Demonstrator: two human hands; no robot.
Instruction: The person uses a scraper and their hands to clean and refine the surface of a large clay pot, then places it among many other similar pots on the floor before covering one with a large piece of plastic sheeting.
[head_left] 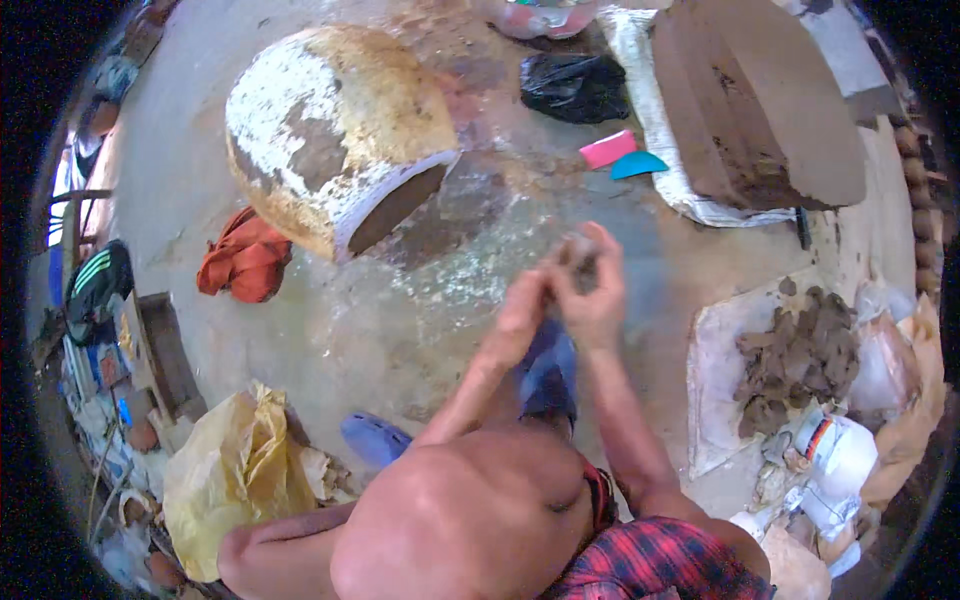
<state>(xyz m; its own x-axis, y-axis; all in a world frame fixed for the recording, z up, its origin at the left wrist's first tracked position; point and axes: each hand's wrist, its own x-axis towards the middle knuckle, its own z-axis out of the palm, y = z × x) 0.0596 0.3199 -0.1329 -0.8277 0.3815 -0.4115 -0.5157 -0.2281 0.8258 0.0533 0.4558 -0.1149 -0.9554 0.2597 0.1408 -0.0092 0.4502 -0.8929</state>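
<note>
Out in front of my knees, both my hands come together around a small dark grey lump of clay [584,268]. My right hand [597,300] curls its fingers over the lump's far side. My left hand [525,305] presses in from the left, its fingertips partly hidden against the right hand and slightly blurred. Beyond the hands to the left, a large rounded pot [400,95], patched white and yellow-brown, lies tilted with its dark mouth facing me. Torn clay pieces [800,355] are heaped on a white sheet [708,385] to my right.
A big brown clay block [810,110] rests on a white sack [640,100] at far right. Near it lie a black plastic bag [573,87], a pink piece [607,150] and a teal half-round piece [638,165]. Leftward are an orange cloth [247,258], a yellow bag [235,460] and a blue slipper [374,438].
</note>
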